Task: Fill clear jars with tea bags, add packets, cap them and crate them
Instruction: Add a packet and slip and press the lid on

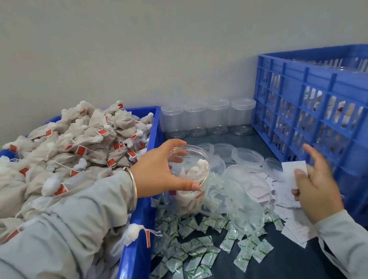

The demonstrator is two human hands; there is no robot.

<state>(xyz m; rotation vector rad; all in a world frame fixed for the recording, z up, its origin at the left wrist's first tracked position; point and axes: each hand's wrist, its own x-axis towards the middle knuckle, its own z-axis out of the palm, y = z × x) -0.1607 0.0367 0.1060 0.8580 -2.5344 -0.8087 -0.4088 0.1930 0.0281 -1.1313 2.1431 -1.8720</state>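
My left hand (159, 170) grips the rim of a clear jar (192, 183) that holds several tea bags and stands uncapped beside the blue bin. My right hand (316, 185) pinches a white paper slip (293, 171) between thumb and fingers, to the right of the jar and near the blue crate. Tea bags (68, 154) with red tags are heaped in the blue bin (153, 128) on the left. Small green-and-white packets (197, 254) lie scattered on the dark table in front of the jar.
Several empty clear jars (208, 119) stand in a row against the wall. Clear lids (247, 158) lie loose behind and right of the held jar. More paper slips (295, 229) are piled under my right wrist. A blue slatted crate (323, 113) with filled jars stands on the right.
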